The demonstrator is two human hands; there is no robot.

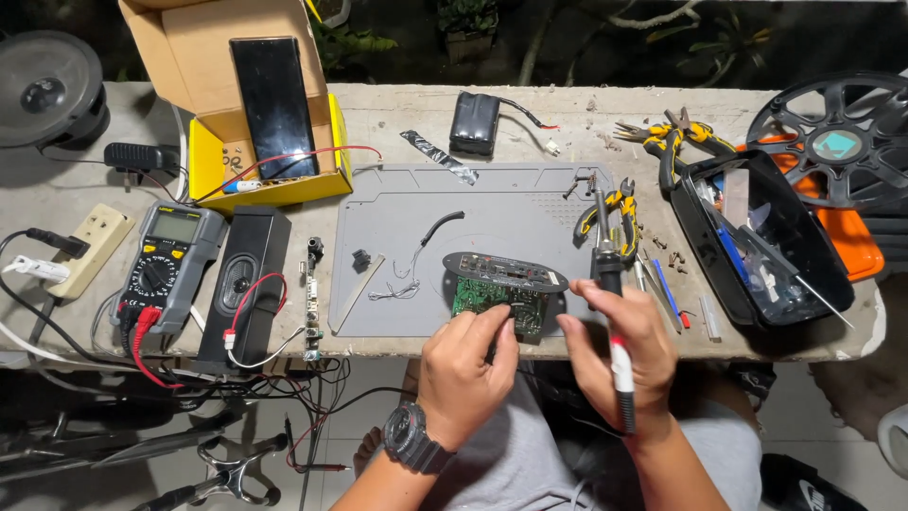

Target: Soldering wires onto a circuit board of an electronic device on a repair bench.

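A green circuit board with a black oval panel along its far edge lies on a grey work mat near the table's front edge. My left hand, a black watch on its wrist, rests its fingertips on the board's near edge. My right hand grips a soldering iron with a black and white handle. The iron's tip points away from me, just right of the board.
A multimeter and a black speaker box with red leads sit left. A yellow box holds a phone. Pliers, screws, a battery pack and a black parts case lie right and behind.
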